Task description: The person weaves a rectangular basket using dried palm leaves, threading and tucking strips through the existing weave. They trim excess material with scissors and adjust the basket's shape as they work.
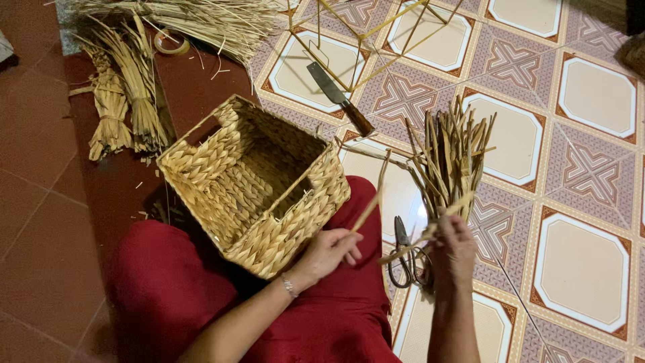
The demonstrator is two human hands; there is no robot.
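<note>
Patterned tile floor (584, 269) on the right, dark red floor on the left w/ tied dried-reed bundles (124, 101) lying on it. Square woven basket (252, 185) rests tilted on the person's red-clad lap, opening up. Reed bunch (453, 158) stands upright, right hand (451, 254) closed around its lower end, grip tight on the stalks. Left hand (329, 252) just beside basket's near corner, fingers pinched narrow on one reed strand (369, 208) running up past the rim. Knife (339, 97) on tiles beyond the basket, under a yellow wire frame (376, 33). Scissors (404, 259) on floor betw. the hands. Tape roll (171, 42) near top left
</note>
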